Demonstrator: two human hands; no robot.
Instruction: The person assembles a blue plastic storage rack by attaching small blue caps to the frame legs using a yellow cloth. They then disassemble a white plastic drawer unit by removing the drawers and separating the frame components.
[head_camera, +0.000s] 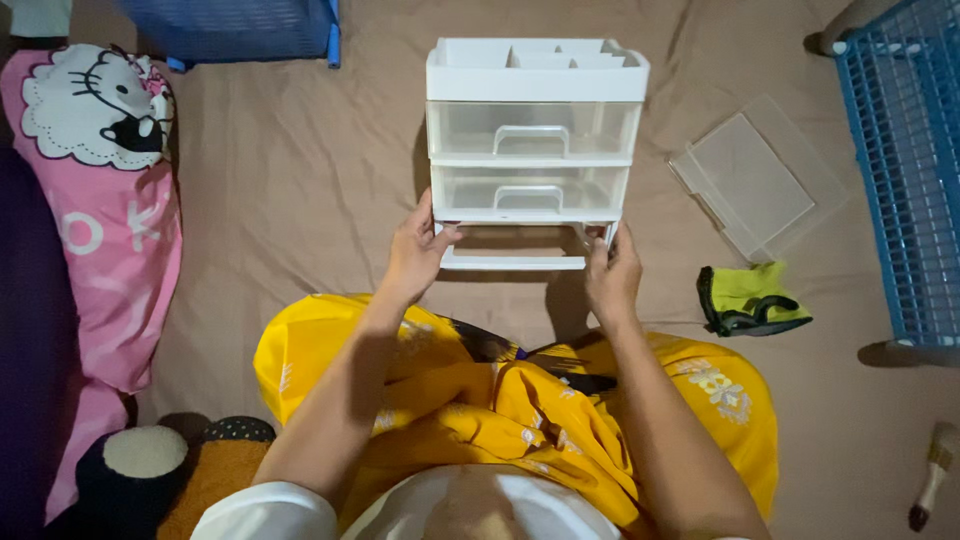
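Note:
A small white plastic drawer unit (536, 75) stands on a tan sheet in front of me. It has a divided tray on top and two clear drawers (532, 130) in place; its bottom slot is an open frame with no drawer in it. My left hand (416, 252) grips the lower left corner of the unit. My right hand (612, 272) holds the lower right corner. A separate clear drawer (755, 180) lies on the sheet to the right of the unit.
A yellow-green and black glove (750, 300) lies at the right, near a blue basket (905, 170). Another blue basket (240, 28) sits at the top left. A pink cartoon pillow (110, 190) lies left. A brush (932, 485) rests bottom right. Yellow floral cloth (500, 400) covers my lap.

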